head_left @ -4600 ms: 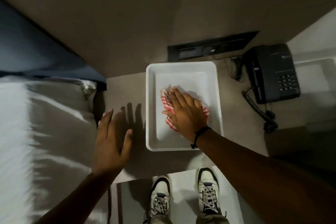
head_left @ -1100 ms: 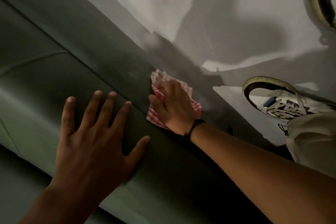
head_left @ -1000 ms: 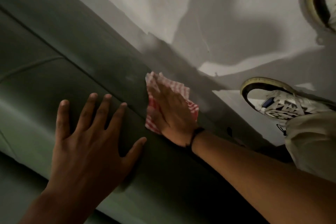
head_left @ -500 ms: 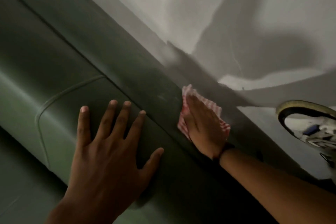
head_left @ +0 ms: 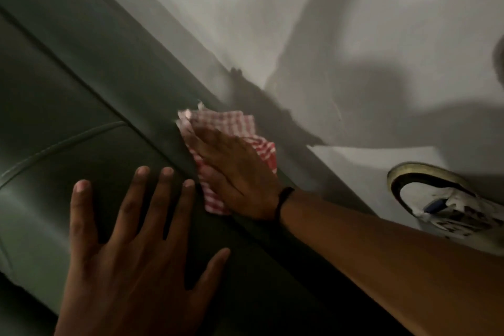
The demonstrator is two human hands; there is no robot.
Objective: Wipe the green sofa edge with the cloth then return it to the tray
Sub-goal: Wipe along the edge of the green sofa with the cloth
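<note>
A red-and-white checked cloth [head_left: 231, 128] lies on the dark green sofa edge [head_left: 131, 43], which runs diagonally from upper left to lower right. My right hand [head_left: 240, 174] presses flat on the cloth, with a black band on its wrist. Spread flat with fingers apart, my left hand [head_left: 131, 248] rests on the sofa cushion [head_left: 41, 185] just left of the cloth and holds nothing. The tray is out of sight.
Glossy pale floor [head_left: 327, 22] lies beyond the sofa edge and reflects two ceiling lights. My white sneaker [head_left: 441, 199] stands on the floor at the right, close to the sofa. A cushion seam [head_left: 68, 142] curves across the left.
Since 4.6 s ago the cloth left the tray and came to the sofa. Over the last second my right hand has slid the cloth further up along the edge; the left hand stays flat.
</note>
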